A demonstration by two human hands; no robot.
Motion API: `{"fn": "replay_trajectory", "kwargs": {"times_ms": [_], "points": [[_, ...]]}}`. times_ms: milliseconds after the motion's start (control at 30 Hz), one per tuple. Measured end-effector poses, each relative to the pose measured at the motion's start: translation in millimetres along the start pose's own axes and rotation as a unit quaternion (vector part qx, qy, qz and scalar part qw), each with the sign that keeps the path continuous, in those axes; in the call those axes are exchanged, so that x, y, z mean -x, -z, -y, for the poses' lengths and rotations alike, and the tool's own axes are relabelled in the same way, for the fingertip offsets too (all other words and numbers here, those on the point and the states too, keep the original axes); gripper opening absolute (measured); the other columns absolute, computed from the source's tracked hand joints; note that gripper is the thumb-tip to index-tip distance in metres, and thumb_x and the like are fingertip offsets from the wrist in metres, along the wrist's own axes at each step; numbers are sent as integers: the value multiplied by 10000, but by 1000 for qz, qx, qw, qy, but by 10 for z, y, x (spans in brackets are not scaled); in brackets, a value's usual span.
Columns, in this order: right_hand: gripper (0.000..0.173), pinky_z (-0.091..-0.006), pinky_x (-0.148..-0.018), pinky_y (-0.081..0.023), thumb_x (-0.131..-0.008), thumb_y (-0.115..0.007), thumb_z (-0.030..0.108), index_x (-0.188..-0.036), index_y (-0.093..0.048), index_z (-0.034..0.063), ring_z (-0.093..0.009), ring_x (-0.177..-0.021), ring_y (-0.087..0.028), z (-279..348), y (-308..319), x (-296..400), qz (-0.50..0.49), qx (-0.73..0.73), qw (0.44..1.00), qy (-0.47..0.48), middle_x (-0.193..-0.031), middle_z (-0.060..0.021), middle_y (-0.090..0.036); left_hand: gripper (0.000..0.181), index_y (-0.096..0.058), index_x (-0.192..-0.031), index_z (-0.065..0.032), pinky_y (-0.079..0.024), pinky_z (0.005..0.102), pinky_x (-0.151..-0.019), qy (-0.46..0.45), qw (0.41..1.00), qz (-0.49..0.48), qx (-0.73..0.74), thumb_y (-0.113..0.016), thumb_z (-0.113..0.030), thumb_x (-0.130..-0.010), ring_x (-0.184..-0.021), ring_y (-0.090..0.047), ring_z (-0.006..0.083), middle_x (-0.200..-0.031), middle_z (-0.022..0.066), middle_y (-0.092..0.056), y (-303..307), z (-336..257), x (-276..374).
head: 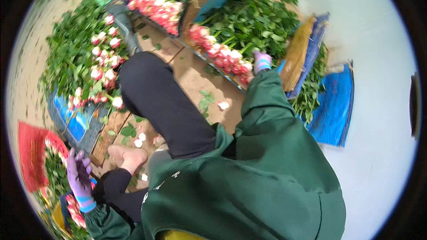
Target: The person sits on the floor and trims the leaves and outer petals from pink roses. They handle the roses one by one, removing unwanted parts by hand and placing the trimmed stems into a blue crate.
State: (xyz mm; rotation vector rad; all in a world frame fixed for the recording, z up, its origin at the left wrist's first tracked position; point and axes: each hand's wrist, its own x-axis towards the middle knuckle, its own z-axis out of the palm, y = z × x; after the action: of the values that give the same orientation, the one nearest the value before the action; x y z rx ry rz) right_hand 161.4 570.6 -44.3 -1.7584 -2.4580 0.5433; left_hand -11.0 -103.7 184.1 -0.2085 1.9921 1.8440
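My left hand point(78, 176), in a purple glove with a striped cuff, is raised at the lower left. Its fingers are apart and nothing is in them. Beside it, pink-and-white roses point(53, 146) lie by a red woven sheet point(30, 156). My right hand point(262, 61), gloved the same way, reaches to the end of a row of pink-and-white rose heads point(220, 51). Its fingers are blurred and partly lost against the rose leaves point(257, 23), so a grip cannot be made out. A brown-and-blue woven flap point(300, 53) stands just past that hand.
Loose roses point(103, 56) with long leafy stems are heaped at the left. Another row of roses point(155, 8) lies at the top. A blue woven sheet point(333, 106) hangs at the right. Leaves and petals point(223, 105) litter the brown surface point(186, 73) around my knee point(143, 73).
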Motion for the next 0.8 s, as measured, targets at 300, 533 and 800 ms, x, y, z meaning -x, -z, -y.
{"fn": "replay_trajectory", "kwargs": {"times_ms": [300,533,800], "points": [[585,-339,-904,-402,-773,-618,263,-1263,-426,8,-260,-1052,-521,95,764,376,-155,-246,957,15,-1206,-181,-520,389,-486,-1202,-60,-462,219,-613,-19,992,-92,89,-511,-291,-890,-766,-590,127,-1052,88,-592,-324,-27,-609],[400,-225,-819,-411,-894,-505,177,-1256,-457,14,-139,-1064,-518,2528,1600,1527,11,-437,851,293,-1173,-92,-550,505,-450,-1218,-56,-452,217,-564,126,989,-78,-7,-650,-219,-783,-733,-585,130,-939,58,-610,-908,1306,-2024],[369,-293,-823,-461,-835,-555,206,-1171,-534,54,-186,-924,-606,4043,881,2101,362,-193,726,552,-1010,-125,-630,469,-503,-1154,-31,-415,220,-586,98,995,0,33,-673,-237,-769,-669,-526,99,-882,41,-604,-1436,1493,-2193]]}}
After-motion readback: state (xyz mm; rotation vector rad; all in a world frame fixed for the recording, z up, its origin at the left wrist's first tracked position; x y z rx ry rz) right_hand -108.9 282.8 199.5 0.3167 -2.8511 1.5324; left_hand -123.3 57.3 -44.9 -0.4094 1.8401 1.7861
